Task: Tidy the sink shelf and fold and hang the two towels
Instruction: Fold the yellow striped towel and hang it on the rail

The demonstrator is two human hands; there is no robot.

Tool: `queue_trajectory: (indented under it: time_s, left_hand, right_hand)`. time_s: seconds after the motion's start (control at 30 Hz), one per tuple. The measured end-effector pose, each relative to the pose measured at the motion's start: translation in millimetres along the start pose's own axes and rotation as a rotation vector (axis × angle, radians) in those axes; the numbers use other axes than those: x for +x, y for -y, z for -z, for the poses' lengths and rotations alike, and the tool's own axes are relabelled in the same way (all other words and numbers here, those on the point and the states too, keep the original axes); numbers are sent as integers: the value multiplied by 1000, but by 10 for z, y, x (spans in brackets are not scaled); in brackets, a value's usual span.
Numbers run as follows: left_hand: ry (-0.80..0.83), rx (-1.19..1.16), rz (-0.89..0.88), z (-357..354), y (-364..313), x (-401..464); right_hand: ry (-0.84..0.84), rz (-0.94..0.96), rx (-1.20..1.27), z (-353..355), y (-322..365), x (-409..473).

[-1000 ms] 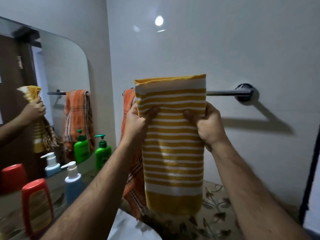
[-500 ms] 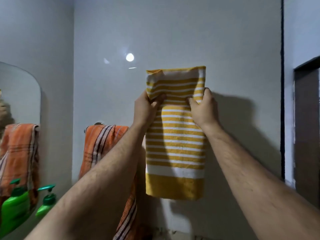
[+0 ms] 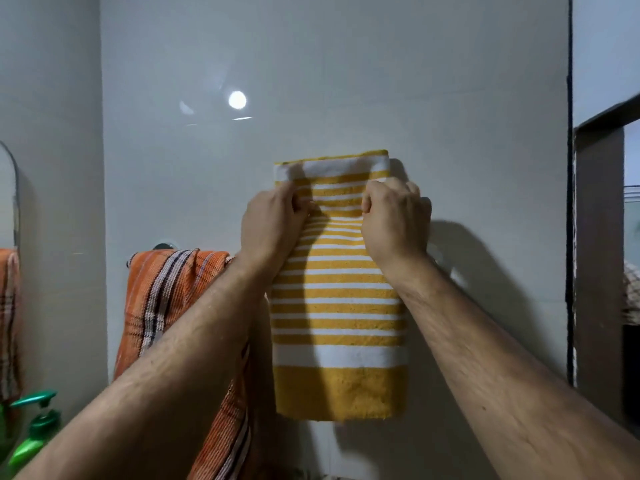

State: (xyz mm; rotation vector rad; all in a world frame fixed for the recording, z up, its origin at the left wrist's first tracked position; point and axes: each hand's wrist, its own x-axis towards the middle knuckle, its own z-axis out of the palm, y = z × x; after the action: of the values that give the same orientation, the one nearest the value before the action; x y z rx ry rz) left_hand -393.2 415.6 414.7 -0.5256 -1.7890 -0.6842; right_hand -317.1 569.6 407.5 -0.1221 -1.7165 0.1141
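yellow-and-white striped towel (image 3: 337, 306): folded to a narrow panel, held upright against the white tiled wall (image 3: 346, 81), near the middle of the view. top folded edge level; bottom edge, a solid yellow band, hangs free with bare wall beneath it.

left hand (image 3: 272, 225): fingers curled, thumb on the front face, clamped on the towel's left edge near the top. right hand (image 3: 394, 220): fingers curled round the right edge at the same height, knuckles toward the camera. cloth puckers inward between the two grips.

orange plaid towel (image 3: 173, 306): draped over the towel rail, whose left wall mount (image 3: 164, 245) shows just above it. its right side runs behind the left forearm; whether it touches the yellow towel cannot be told. the rail's right part is hidden behind the yellow towel and hands.

containers: one green pump bottle (image 3: 33, 434) at the lower left corner, pump head teal-green, contents not visible. its reflection sits just left of it in the mirror (image 3: 8, 202), which also shows the orange towel.

edges and room: open wall above and to the right of the yellow towel, as far as a dark vertical seam (image 3: 569, 202); beyond it, a brown door frame (image 3: 597, 254).
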Motion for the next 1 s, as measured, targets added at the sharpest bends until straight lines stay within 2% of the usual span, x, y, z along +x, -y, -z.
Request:
queue_trajectory:
  time_s: [0.13, 0.27, 0.33, 0.6, 0.7, 0.87, 0.93, 1.0]
  left_hand:
    - [206, 136, -86, 113, -26, -58]
    - [509, 151, -91, 214, -208, -264]
    - [604, 144, -89, 223, -242, -333]
    - [696, 107, -101, 250, -160, -373]
    - [725, 10, 20, 239, -158, -290]
    - [963, -112, 254, 216, -167, -125]
    - [1042, -149, 330, 227, -175, -75]
    - [1098, -166, 382, 251, -175, -36]
  right_hand:
    - [146, 20, 17, 52, 15, 9]
    - [243, 18, -75, 47, 37, 27]
    - [309, 46, -84, 76, 43, 24]
    - [760, 207, -19, 244, -75, -212]
    - [948, 127, 47, 230, -81, -105]
    - [1338, -67, 245, 184, -159, 102]
    - [1505, -166, 236, 129, -200, 194]
    - [1597, -271, 193, 58, -226, 244]
